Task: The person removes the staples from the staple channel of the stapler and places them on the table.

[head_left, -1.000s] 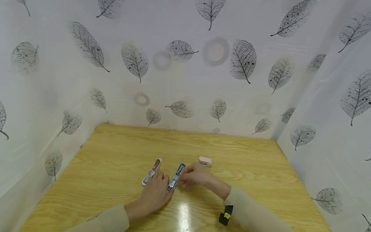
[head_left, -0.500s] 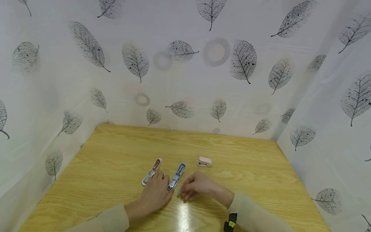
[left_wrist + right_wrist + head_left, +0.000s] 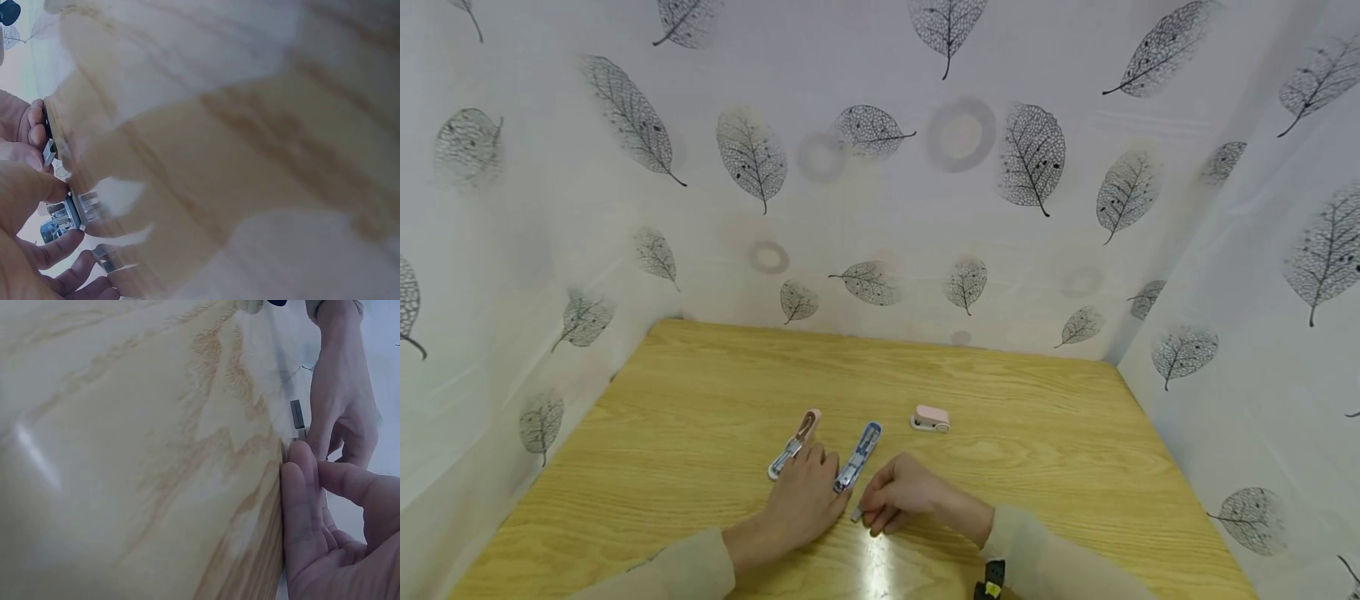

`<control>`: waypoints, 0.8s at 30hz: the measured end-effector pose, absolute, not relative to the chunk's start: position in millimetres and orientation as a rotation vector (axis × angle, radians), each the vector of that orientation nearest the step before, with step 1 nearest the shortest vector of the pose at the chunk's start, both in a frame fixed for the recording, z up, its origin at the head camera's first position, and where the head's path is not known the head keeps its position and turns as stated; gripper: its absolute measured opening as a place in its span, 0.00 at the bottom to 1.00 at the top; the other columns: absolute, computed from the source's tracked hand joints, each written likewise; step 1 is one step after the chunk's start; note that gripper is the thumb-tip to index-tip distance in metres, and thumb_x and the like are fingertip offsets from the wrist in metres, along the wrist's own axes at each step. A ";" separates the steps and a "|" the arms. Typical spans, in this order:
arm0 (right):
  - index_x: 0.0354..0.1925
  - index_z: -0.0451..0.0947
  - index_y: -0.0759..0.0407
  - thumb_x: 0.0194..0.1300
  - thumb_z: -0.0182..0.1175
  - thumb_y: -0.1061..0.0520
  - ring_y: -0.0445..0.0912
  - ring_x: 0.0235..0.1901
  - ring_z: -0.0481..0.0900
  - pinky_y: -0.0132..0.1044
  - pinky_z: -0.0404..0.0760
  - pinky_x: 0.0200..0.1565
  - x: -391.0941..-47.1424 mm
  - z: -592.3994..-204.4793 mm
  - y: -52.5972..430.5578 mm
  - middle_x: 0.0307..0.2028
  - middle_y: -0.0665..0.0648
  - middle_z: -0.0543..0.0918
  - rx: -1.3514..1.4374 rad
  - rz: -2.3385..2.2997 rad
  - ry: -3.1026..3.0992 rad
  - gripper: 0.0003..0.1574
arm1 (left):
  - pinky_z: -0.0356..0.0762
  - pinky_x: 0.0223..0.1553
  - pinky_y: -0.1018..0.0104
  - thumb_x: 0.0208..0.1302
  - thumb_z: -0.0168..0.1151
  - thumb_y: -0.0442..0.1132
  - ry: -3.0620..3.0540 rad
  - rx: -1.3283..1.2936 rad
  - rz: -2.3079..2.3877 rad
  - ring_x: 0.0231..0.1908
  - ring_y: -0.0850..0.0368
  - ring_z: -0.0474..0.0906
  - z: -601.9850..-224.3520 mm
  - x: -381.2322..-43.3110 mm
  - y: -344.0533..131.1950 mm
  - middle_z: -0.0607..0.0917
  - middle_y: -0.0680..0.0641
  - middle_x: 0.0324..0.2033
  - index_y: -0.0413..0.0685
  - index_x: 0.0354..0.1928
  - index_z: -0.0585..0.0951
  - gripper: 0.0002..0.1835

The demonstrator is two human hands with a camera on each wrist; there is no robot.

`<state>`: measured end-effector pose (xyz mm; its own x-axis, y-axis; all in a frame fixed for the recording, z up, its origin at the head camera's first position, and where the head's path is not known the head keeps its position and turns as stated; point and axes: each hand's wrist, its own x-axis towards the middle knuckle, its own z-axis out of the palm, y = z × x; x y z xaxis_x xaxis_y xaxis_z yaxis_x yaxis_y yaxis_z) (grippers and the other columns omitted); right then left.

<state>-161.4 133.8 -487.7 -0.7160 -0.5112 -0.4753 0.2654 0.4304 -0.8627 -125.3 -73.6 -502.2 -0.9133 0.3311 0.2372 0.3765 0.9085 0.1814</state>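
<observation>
A blue stapler (image 3: 857, 457) lies opened out on the table, slanting away from me. My left hand (image 3: 801, 500) holds its near end between thumb and forefinger, as the left wrist view also shows around the blue stapler (image 3: 61, 219). The other left fingers lie by an opened pink-and-white stapler (image 3: 793, 444). My right hand (image 3: 904, 492), just right of the blue stapler's near end, pinches a short grey staple strip (image 3: 857, 514) low over the table. The staple strip (image 3: 297, 414) juts beyond the fingertips in the right wrist view; its other end is hidden.
A small folded pink stapler (image 3: 931, 418) stands farther back on the right. The wood-grain table (image 3: 1037, 417) meets leaf-printed white sheeting (image 3: 880, 217) at the back and sides. A black strap (image 3: 992, 577) hangs at the right sleeve.
My right hand has drawn away from the blue stapler's side toward me, and the staple strip now shows at its fingertips. My left hand and the staplers stay in place.
</observation>
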 end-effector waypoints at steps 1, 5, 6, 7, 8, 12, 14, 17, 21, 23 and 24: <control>0.38 0.88 0.67 0.68 0.68 0.61 0.41 0.21 0.88 0.34 0.88 0.29 -161.5 -488.0 133.6 0.27 0.59 0.92 -0.208 -1.357 1.954 0.07 | 0.78 0.38 0.54 0.61 0.75 0.55 -2.873 -0.537 -0.332 0.40 0.51 0.76 -502.2 -125.2 -73.7 0.79 0.46 0.32 0.45 0.36 0.80 0.21; 0.39 0.87 0.66 0.69 0.68 0.61 0.40 0.21 0.87 0.34 0.88 0.28 -162.5 -488.4 134.3 0.26 0.56 0.91 -0.217 -1.368 1.938 0.07 | 0.78 0.38 0.54 0.62 0.75 0.55 -2.871 -0.539 -0.322 0.40 0.52 0.76 -501.9 -124.6 -73.7 0.79 0.47 0.33 0.46 0.36 0.80 0.21; 0.39 0.87 0.66 0.69 0.67 0.61 0.40 0.22 0.87 0.34 0.88 0.28 -162.6 -488.0 134.8 0.26 0.55 0.91 -0.220 -1.372 1.934 0.07 | 0.78 0.38 0.54 0.62 0.75 0.55 -2.869 -0.541 -0.318 0.40 0.52 0.76 -501.8 -124.5 -73.7 0.79 0.47 0.33 0.45 0.36 0.80 0.21; 0.39 0.87 0.66 0.69 0.67 0.60 0.40 0.22 0.87 0.34 0.88 0.28 -162.7 -487.5 135.6 0.26 0.55 0.90 -0.223 -1.379 1.933 0.08 | 0.78 0.38 0.54 0.62 0.75 0.55 -2.867 -0.543 -0.313 0.40 0.52 0.76 -501.6 -124.3 -73.7 0.79 0.47 0.33 0.45 0.36 0.80 0.21; 0.40 0.87 0.66 0.69 0.67 0.60 0.41 0.22 0.87 0.35 0.88 0.29 -162.6 -487.0 136.8 0.26 0.54 0.90 -0.222 -1.389 1.934 0.08 | 0.78 0.38 0.54 0.62 0.75 0.55 -2.866 -0.545 -0.309 0.40 0.52 0.76 -501.4 -124.1 -73.6 0.79 0.47 0.33 0.45 0.36 0.80 0.21; 0.43 0.87 0.66 0.69 0.68 0.58 0.41 0.24 0.88 0.36 0.89 0.31 -163.5 -483.3 143.4 0.30 0.56 0.92 -0.217 -1.440 1.946 0.11 | 0.79 0.38 0.54 0.62 0.75 0.56 -2.867 -0.546 -0.300 0.40 0.51 0.76 -501.3 -124.0 -73.3 0.79 0.46 0.33 0.45 0.37 0.80 0.22; 0.45 0.86 0.67 0.70 0.68 0.57 0.41 0.25 0.88 0.37 0.90 0.32 -164.7 -480.3 147.9 0.32 0.58 0.92 -0.215 -1.472 1.957 0.13 | 0.79 0.38 0.54 0.62 0.74 0.56 -2.868 -0.544 -0.294 0.40 0.51 0.76 -501.5 -124.0 -73.2 0.80 0.46 0.33 0.45 0.37 0.80 0.22; 0.48 0.84 0.70 0.71 0.67 0.57 0.41 0.26 0.88 0.39 0.91 0.34 -168.0 -475.8 155.9 0.35 0.60 0.92 -0.231 -1.515 1.970 0.15 | 0.80 0.39 0.54 0.62 0.74 0.56 -2.862 -0.541 -0.287 0.40 0.51 0.77 -502.0 -124.4 -73.1 0.80 0.46 0.34 0.45 0.37 0.80 0.22; 0.53 0.81 0.72 0.73 0.65 0.57 0.43 0.32 0.90 0.43 0.92 0.40 -172.0 -469.4 167.5 0.39 0.61 0.92 -0.277 -1.567 1.987 0.19 | 0.81 0.40 0.53 0.62 0.74 0.57 -2.857 -0.548 -0.280 0.41 0.50 0.77 -502.4 -124.5 -73.2 0.81 0.45 0.34 0.44 0.37 0.80 0.22; 0.55 0.79 0.73 0.74 0.65 0.55 0.44 0.35 0.90 0.44 0.92 0.43 -174.4 -466.3 173.0 0.40 0.59 0.92 -0.313 -1.588 2.007 0.22 | 0.80 0.40 0.53 0.63 0.73 0.57 -2.860 -0.553 -0.281 0.41 0.51 0.77 -502.4 -124.6 -73.3 0.81 0.46 0.34 0.44 0.37 0.80 0.22; 0.55 0.79 0.74 0.74 0.65 0.55 0.44 0.36 0.90 0.44 0.91 0.43 -175.9 -464.9 175.4 0.41 0.59 0.92 -0.334 -1.599 2.031 0.23 | 0.80 0.40 0.54 0.63 0.73 0.56 -2.861 -0.557 -0.283 0.40 0.51 0.77 -502.4 -124.6 -73.3 0.80 0.46 0.34 0.45 0.37 0.80 0.22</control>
